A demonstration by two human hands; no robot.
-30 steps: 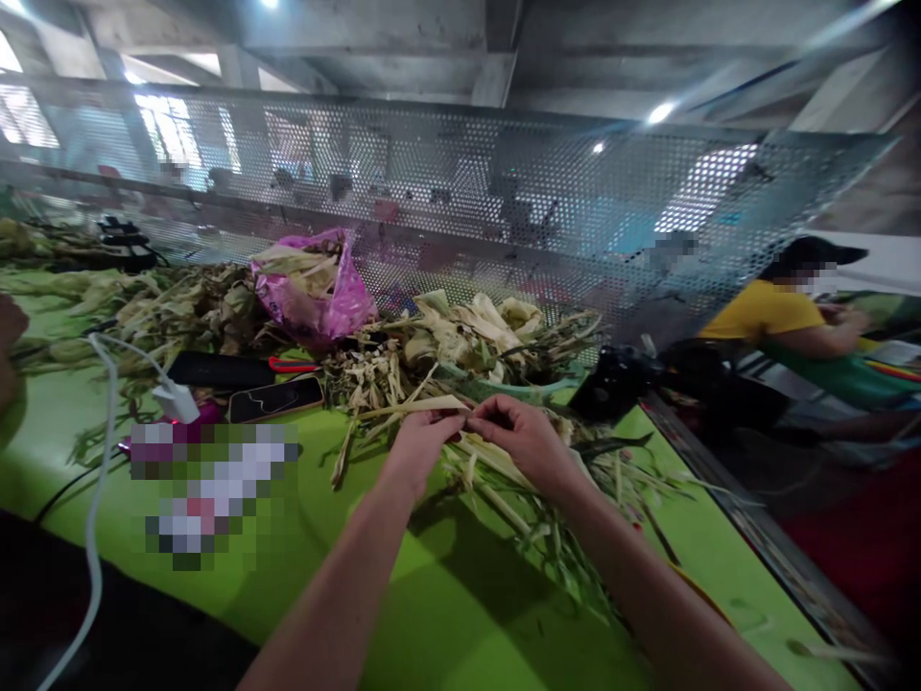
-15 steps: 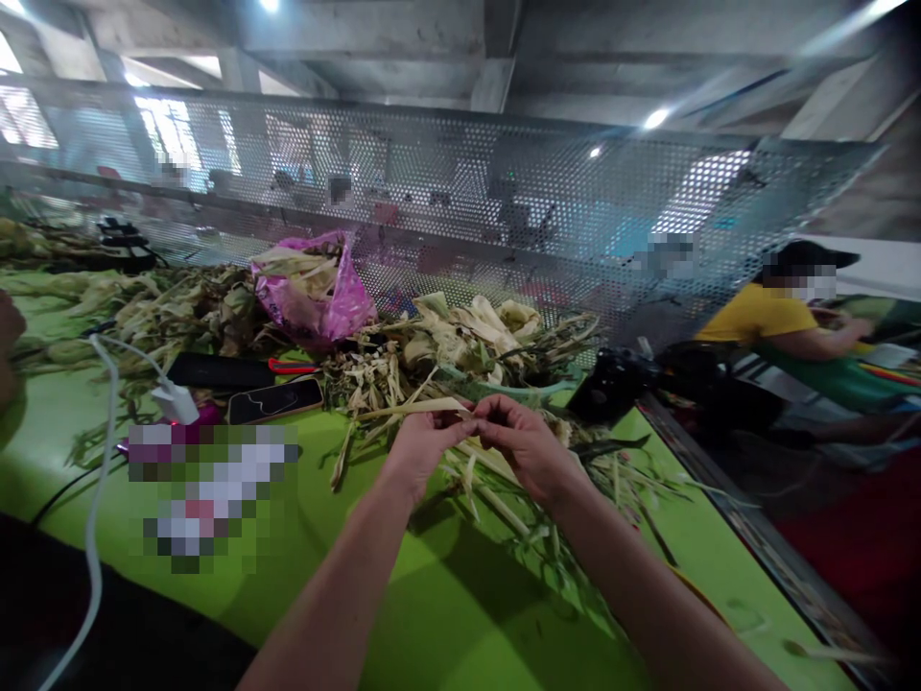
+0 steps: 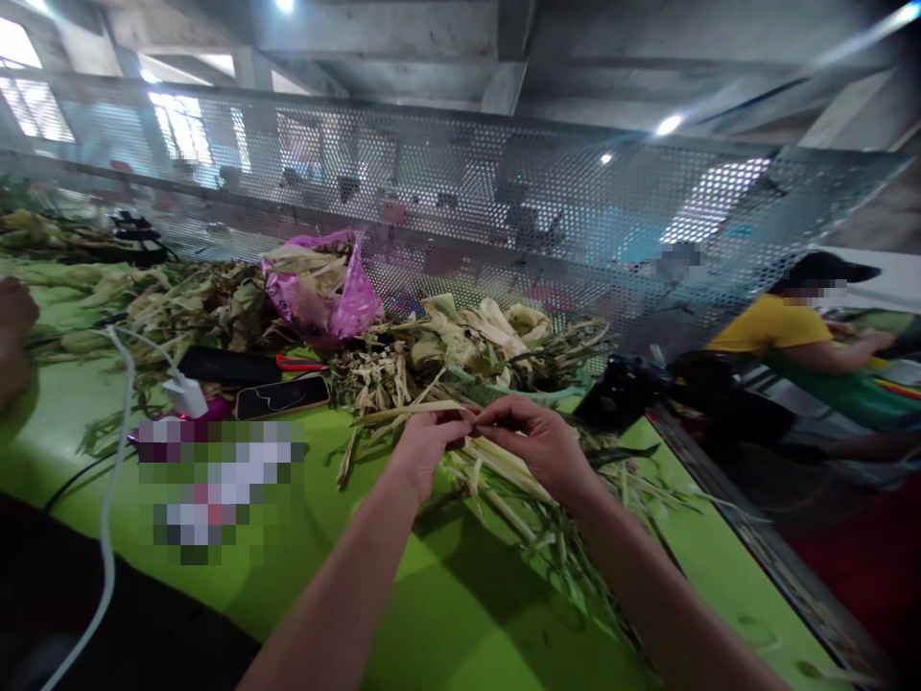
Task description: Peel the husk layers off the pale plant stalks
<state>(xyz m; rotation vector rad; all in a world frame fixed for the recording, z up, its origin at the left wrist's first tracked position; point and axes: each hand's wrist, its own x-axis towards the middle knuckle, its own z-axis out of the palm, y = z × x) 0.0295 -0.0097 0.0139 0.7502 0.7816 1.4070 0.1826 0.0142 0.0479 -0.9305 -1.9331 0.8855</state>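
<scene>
My left hand (image 3: 426, 443) and my right hand (image 3: 541, 443) meet fingertip to fingertip above the green table (image 3: 446, 614). Both pinch a pale dried leaf strip (image 3: 410, 411) that sticks out to the left of my left fingers. Under my hands lies a loose bunch of pale and green strips (image 3: 518, 499). Behind them a heap of dried husks and leaves (image 3: 467, 341) is piled on the table.
A pink plastic bag (image 3: 323, 288) of husks stands at the back. Two phones (image 3: 280, 396), a white charger with cable (image 3: 183, 393) and a red-handled tool (image 3: 298, 364) lie left. A perforated metal screen (image 3: 504, 202) backs the table. A person in yellow (image 3: 784, 326) sits right.
My hands stay together on the strip, with only small finger movements. The view has shifted slightly, so everything sits a little lower and to the right.
</scene>
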